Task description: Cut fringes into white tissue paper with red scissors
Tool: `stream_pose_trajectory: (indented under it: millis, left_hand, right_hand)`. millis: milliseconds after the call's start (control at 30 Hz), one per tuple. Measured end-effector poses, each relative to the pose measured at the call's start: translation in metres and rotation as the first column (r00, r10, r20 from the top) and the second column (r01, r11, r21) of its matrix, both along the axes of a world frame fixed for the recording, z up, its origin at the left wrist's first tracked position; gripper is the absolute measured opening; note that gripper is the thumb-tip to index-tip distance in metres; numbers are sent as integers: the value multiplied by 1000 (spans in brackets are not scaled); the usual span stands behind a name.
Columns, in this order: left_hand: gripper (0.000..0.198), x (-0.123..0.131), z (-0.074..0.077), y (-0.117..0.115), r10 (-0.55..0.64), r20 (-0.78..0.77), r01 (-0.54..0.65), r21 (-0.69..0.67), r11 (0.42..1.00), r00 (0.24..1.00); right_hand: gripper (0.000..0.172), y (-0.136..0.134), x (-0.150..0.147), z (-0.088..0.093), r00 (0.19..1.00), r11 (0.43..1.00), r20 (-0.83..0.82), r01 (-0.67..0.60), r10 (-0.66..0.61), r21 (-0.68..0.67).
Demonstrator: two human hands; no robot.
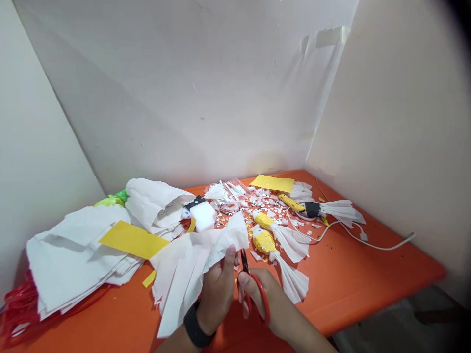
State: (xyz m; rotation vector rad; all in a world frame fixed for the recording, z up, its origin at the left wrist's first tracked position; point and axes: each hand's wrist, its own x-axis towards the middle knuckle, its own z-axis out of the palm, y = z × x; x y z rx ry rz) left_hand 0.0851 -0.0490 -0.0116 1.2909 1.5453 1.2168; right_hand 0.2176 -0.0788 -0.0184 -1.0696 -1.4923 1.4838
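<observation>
My left hand [218, 290], with a black band at the wrist, pinches a white sheet of paper [191, 264] that is cut into long strips hanging down toward me. My right hand [270, 300] is closed around red-handled scissors [253, 287], whose dark blades point up at the paper's right edge just beside my left thumb. Both hands hover over the front of the orange table [349, 279].
A stack of white paper [73, 260] with a yellow sheet [132, 239] lies left. Two yellow-headed paper tassels [283, 245] lie right of the scissors, a black-wrapped one [331, 210] farther back. A white cable [368, 240], paper scraps, another yellow sheet [272, 183] and walls surround the table.
</observation>
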Motion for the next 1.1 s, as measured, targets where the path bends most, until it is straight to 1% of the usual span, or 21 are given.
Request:
stream_pose_trajectory:
  millis: [100,233,300,433,533,733,933,1000,1100]
  left_hand:
    - [57,-1,-2,0,-2,22,3,-45,999,1000]
    - [57,1,1,-2,-40,12,41,-107,993,999]
    - [56,1,3,-3,-61,-26,58,-104,993,998]
    - [49,0,2,-2,-40,-131,46,38,998,991]
    - [40,-2,-2,0,-69,-127,84,114,990,990]
    - [29,-1,-5,-1,-102,-94,113,118,987,990]
    - [31,-2,-4,-1,-128,-102,140,120,983,986]
    - [33,-2,-3,-1,-126,-117,139,115,984,985]
    - [31,-1,-3,-1,-120,-122,135,123,983,985]
  right_hand:
    - [58,-4,6,6,999,992,24,-45,42,120]
    - [54,-6,11,11,996,983,89,-46,30,175]
    - [53,-5,11,12,994,982,106,-36,16,184]
    - [50,-2,10,15,992,986,125,-15,-6,167]
    - [50,-3,11,19,988,989,151,2,-25,146]
    - [49,-4,12,24,981,993,189,23,-45,117]
    - [45,-3,10,22,983,995,176,40,-57,96]
    - [46,-3,9,21,985,996,164,49,-61,77]
    - [49,-3,9,19,987,997,146,59,-66,54]
